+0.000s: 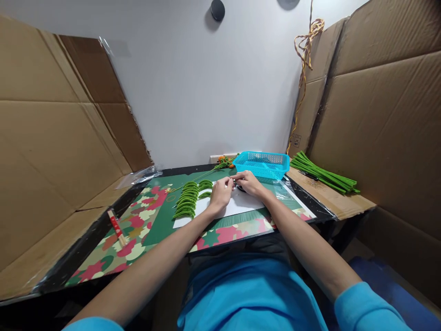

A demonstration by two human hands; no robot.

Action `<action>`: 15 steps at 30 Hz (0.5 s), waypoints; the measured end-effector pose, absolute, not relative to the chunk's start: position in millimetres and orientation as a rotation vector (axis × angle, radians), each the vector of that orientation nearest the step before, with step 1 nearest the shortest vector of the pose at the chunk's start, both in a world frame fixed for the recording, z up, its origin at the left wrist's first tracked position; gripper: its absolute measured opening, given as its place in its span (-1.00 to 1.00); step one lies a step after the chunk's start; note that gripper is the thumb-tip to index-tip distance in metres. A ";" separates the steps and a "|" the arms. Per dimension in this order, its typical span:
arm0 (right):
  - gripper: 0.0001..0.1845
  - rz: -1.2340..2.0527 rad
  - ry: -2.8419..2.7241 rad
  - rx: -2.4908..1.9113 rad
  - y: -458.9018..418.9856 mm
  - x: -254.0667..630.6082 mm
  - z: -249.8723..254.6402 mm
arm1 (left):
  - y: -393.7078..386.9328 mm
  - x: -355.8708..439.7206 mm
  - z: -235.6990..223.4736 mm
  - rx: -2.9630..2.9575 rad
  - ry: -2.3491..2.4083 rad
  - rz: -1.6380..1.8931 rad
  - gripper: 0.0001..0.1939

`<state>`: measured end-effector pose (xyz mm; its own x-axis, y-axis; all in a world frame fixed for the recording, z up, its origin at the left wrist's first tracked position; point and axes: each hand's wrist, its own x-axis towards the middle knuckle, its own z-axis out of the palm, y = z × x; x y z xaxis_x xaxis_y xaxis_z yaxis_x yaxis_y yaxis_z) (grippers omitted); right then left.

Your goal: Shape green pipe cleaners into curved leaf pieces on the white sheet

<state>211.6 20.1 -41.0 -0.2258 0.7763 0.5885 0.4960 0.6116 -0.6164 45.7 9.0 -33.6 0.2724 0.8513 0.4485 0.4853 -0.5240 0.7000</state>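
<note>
**Left hand point(221, 193) and right hand point(248, 182) close together over a white sheet point(244, 202), fuzzy green crescents point(186, 201) just to their left**

Seen from a head camera, two bare hands come together with fingers bent and narrow, the fingertips almost meeting. A small dark item point(240, 187) shows beneath the right hand's fingers; I cannot tell what it is, nor whether either hand grips anything.

The crescents lie left of the left hand in two columns: a long, closely packed one farther off, and a shorter one right beside the hand. Both rest mostly on the sheet, which lies on a bench point(155, 230) covered in green with a camouflage-patterned edge.

Beyond the right hand stands a blue perforated basket point(276, 173). Beyond the left hand, against the basket's left end, is an orange-and-green flower-like piece point(224, 162). Well to the right of the hands lie a bundle of straight green stems point(324, 174) and a black pen point(309, 175). Well to the left is a pale stick with a red band point(116, 226).
</note>
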 end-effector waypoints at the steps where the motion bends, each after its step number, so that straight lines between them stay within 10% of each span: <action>1: -0.54 0.379 -1.878 -1.021 19.7 211.0 -41.1 | 9.1 45.7 -33.5 2.113 1.207 1.155 -0.66; 15: -0.85 0.160 -1.825 -0.956 13.3 210.5 -35.9 | -2.6 47.1 -24.1 2.194 1.450 1.125 -0.69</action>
